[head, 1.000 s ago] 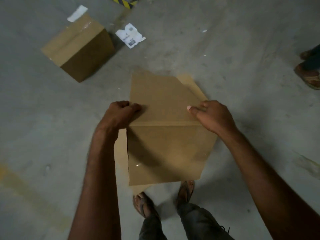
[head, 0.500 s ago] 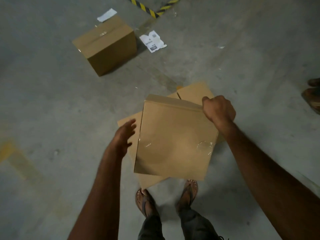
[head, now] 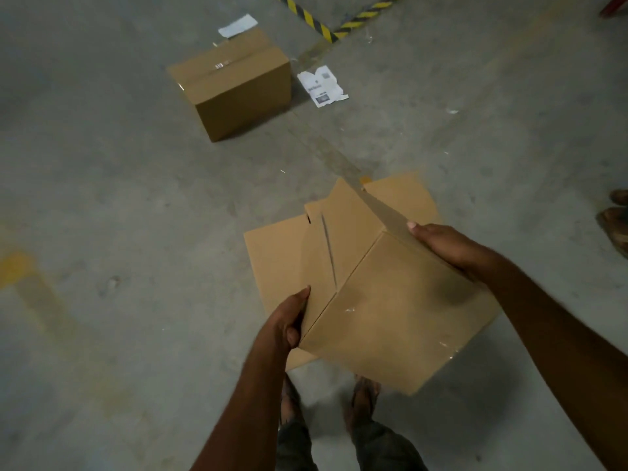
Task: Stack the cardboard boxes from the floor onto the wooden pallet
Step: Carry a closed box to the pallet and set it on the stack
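From the head camera, an open-flapped brown cardboard box [head: 390,317] is held tilted in the air in front of the person, above a flat brown cardboard sheet [head: 268,253] lying on the grey concrete floor [head: 136,198]. The left hand [head: 289,324] curls its fingers round the box's near left edge, and the right hand [head: 452,249] grips the far right edge with its thumb on a raised flap. A taped brown cardboard box [head: 234,86] sits on the floor well beyond, beside a torn white paper label [head: 323,86] and near yellow-and-black striped floor tape [head: 336,25].

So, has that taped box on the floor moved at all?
No. The taped box still sits just left of the torn white label; only the view shifted.
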A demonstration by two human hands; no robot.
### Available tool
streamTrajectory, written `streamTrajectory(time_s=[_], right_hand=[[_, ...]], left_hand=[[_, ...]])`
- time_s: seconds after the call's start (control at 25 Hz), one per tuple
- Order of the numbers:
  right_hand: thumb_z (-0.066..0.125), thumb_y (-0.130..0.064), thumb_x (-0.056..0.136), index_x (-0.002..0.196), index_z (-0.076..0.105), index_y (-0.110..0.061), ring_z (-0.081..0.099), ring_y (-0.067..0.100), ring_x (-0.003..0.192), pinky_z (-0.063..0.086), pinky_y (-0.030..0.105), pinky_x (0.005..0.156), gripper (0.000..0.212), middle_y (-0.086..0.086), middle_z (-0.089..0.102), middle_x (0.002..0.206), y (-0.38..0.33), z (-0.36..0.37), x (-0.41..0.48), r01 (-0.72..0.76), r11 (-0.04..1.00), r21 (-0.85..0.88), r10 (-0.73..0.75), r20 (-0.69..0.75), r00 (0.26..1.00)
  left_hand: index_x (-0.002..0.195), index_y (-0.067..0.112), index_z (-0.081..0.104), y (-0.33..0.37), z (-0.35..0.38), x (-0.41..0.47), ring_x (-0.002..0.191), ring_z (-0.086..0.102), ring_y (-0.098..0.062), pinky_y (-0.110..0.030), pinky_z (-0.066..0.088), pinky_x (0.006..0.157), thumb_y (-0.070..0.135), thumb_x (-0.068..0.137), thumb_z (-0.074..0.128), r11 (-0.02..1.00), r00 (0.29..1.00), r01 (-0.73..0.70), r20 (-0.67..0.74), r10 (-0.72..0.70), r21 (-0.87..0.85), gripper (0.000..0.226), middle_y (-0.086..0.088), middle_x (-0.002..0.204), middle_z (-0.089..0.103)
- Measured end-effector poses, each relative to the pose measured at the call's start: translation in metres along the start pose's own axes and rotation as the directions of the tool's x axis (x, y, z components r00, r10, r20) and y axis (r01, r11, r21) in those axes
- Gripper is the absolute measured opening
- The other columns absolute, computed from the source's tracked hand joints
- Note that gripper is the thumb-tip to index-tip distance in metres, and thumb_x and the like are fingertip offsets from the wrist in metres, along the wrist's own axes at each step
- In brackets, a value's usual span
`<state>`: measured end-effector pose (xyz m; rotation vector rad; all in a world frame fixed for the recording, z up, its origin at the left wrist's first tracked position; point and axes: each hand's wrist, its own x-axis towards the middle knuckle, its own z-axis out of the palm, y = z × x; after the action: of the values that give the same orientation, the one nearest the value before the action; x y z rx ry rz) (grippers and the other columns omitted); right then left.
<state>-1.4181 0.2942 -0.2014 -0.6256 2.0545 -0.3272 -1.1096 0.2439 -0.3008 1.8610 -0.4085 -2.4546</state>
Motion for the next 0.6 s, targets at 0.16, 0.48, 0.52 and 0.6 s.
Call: streamTrajectory(time_s=[0.16, 0.48, 0.52, 0.6], right_hand=[[0.055, -0.097, 0.063, 0.139, 0.063, -0.02, 0.069, 0.027, 0.114, 0.05, 0.05, 0.108, 0.109, 0.006, 0.07, 0.131, -0.008, 0.004, 0.009, -0.063, 0.987, 0.15, 0.038, 0.162, 0.986], [0.045, -0.097, 0.073, 0.121, 0.073, -0.035, 0.071, 0.024, 0.109, 0.054, 0.04, 0.097, 0.083, -0.001, 0.076, 0.118, -0.009, -0.037, -0.002, -0.093, 0.958, 0.272, -0.013, 0.365, 0.931], [0.057, -0.099, 0.062, 0.122, 0.072, -0.031, 0.067, 0.027, 0.112, 0.046, 0.044, 0.101, 0.092, 0.0, 0.073, 0.12, -0.002, -0.042, 0.003, -0.104, 0.959, 0.264, -0.003, 0.375, 0.927], [0.076, -0.082, 0.053, 0.114, 0.073, -0.024, 0.059, 0.029, 0.107, 0.039, 0.046, 0.093, 0.084, 0.008, 0.065, 0.113, 0.008, -0.049, 0.006, -0.101, 0.95, 0.297, -0.022, 0.385, 0.923]], left_hand=[[0.133, 0.006, 0.065, 0.003, -0.001, 0.011, 0.084, 0.073, -0.03, -0.044, 0.06, 0.08, 0.043, 0.1, 0.06, 1.0, 0.999, -0.014, 0.036, 0.014, 0.014, 0.05, -0.019, 0.105, 0.075], [0.136, 0.006, 0.058, 0.013, 0.048, -0.024, 0.097, 0.075, -0.032, -0.044, 0.063, 0.075, 0.055, 0.091, 0.068, 0.968, 0.979, -0.187, -0.054, 0.199, 0.17, 0.068, -0.017, 0.117, 0.073], [0.138, 0.005, 0.056, 0.016, 0.052, -0.035, 0.099, 0.074, -0.03, -0.038, 0.062, 0.072, 0.052, 0.092, 0.07, 0.955, 0.963, -0.237, -0.085, 0.255, 0.179, 0.067, -0.016, 0.12, 0.072], [0.14, 0.007, 0.052, 0.018, 0.057, -0.057, 0.102, 0.071, -0.026, -0.03, 0.059, 0.069, 0.041, 0.097, 0.068, 0.928, 0.924, -0.329, -0.146, 0.355, 0.177, 0.057, -0.013, 0.126, 0.069]])
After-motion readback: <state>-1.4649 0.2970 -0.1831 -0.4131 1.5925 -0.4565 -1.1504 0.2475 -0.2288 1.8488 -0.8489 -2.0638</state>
